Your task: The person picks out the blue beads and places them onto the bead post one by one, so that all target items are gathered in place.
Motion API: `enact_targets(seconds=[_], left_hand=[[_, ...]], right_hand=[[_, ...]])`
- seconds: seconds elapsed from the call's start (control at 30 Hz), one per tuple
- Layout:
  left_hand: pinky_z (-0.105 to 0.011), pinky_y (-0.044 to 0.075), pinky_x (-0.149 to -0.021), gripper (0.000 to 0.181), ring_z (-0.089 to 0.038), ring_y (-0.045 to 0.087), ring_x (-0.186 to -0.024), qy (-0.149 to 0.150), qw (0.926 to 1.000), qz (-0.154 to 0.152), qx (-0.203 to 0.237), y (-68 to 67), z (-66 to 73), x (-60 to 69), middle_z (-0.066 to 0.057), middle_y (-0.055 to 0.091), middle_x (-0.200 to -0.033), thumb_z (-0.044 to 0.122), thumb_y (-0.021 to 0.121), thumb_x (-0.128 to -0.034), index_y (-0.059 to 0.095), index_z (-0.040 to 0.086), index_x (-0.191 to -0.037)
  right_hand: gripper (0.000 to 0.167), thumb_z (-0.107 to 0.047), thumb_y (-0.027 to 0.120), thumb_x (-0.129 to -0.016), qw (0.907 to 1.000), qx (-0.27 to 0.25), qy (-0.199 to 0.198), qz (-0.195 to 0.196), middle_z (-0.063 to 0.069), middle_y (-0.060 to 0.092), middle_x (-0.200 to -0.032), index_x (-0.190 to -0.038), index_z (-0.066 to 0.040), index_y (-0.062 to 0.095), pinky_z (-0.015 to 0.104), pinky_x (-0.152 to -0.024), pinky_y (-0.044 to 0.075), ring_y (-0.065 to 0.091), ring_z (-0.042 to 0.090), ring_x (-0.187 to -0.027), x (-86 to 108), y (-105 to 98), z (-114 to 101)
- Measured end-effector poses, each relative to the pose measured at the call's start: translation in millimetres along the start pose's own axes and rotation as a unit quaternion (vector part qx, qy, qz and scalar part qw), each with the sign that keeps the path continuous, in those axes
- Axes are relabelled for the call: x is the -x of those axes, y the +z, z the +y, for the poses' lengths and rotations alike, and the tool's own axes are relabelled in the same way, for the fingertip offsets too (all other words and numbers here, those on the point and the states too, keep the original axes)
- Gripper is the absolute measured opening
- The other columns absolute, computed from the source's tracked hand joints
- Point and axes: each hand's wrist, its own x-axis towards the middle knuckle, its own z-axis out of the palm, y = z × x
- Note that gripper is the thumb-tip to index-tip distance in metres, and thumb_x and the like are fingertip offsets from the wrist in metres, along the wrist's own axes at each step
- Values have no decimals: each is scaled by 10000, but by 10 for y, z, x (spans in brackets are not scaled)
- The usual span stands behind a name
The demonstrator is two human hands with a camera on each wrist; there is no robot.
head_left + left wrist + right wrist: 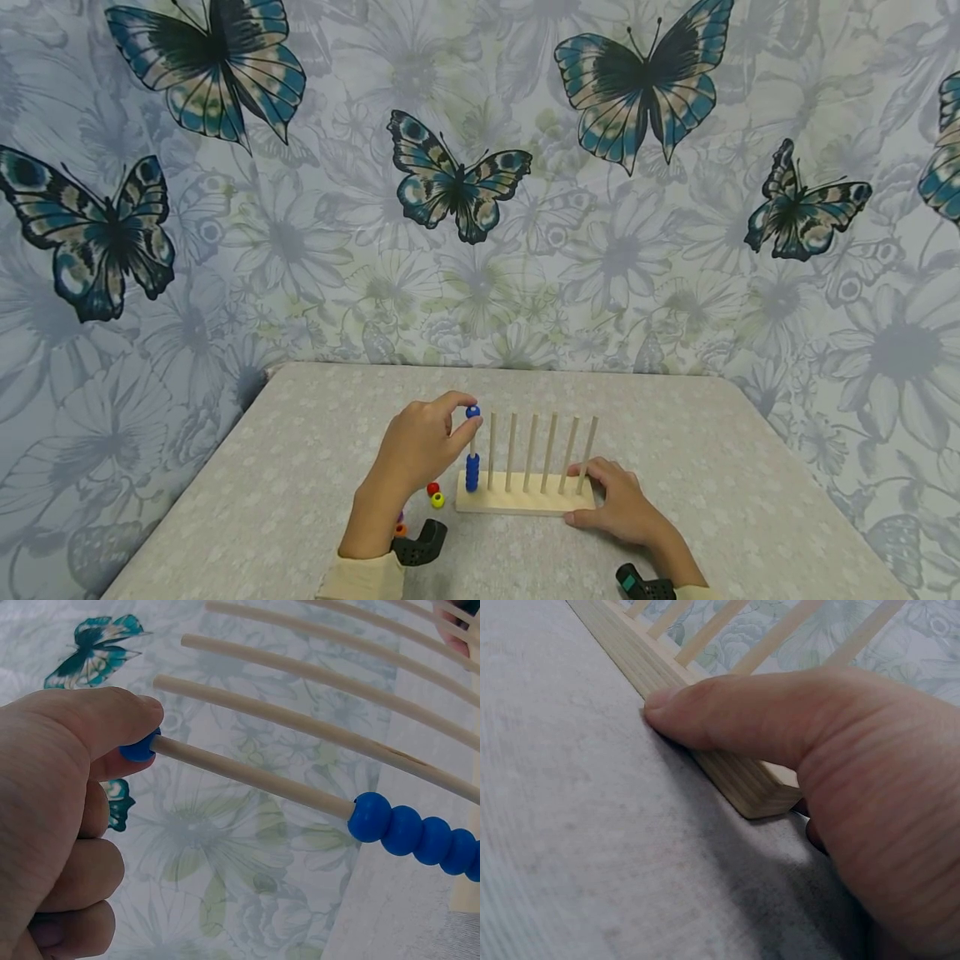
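Note:
A blue bead (138, 748) is pinched between the thumb and forefinger of my left hand (422, 444), at the tip of the leftmost peg (247, 777). Lower on that same peg sits a stack of several blue beads (472, 473). The pegs rise from a pale wooden base (517, 498) on the table; the other pegs carry no beads. My right hand (619, 506) grips the right end of the base, thumb along the front edge and fingers behind. In the right wrist view the thumb (712, 712) presses on the base's side.
Left of the base lie a red bead (432, 488) and a yellow bead (437, 501). An orange bead (401, 530) is partly hidden by the left wrist and its black band (422, 543). The pale table (315, 417) meets a butterfly-patterned wall.

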Motion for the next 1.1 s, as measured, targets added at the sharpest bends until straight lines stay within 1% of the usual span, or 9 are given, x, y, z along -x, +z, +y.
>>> enact_targets(seconds=[0.33, 0.6, 0.87, 1.1], left_hand=[[-225, 270, -415, 310, -23, 285, -411, -132, 9998, -120, -44, -1, -20, 12, 129, 376, -502, 404, 674, -954, 717, 204, -1187], [-225, 271, -422, 313, -28, 289, -421, -119, 9997, -178, -146, 2, -20, 4, 129, 380, -506, 418, 673, -952, 721, 205, -1176], [-229, 283, -416, 303, -28, 309, -407, -141, 9998, -130, -86, -11, -12, -5, 129, 389, -504, 411, 673, -952, 722, 206, -1169], [-226, 275, -416, 304, -27, 294, -411, -157, 9997, -162, -45, -7, -16, 8, 123, 373, -506, 412, 672, -953, 722, 205, -1170]], right_hand=[[566, -532, 869, -694, 10000, 2, -32, -5, -179, 604, -1113, -1179, -366, 629, 391, -885, 293, 539, 105, -1086, -5, 12, 5], [564, -531, 868, -697, 10000, 19, -28, 16, -179, 605, -1113, -1181, -363, 632, 395, -889, 294, 536, 97, -1082, 3, 1, -7], [561, -532, 865, -700, 10000, 55, -46, 10, -181, 598, -1113, -1180, -366, 628, 398, -890, 293, 530, 89, -1073, -2, -9, 1], [558, -527, 864, -705, 10000, 19, -44, -23, -172, 598, -1127, -1183, -358, 629, 382, -870, 288, 533, 96, -1088, 12, -13, -20]])
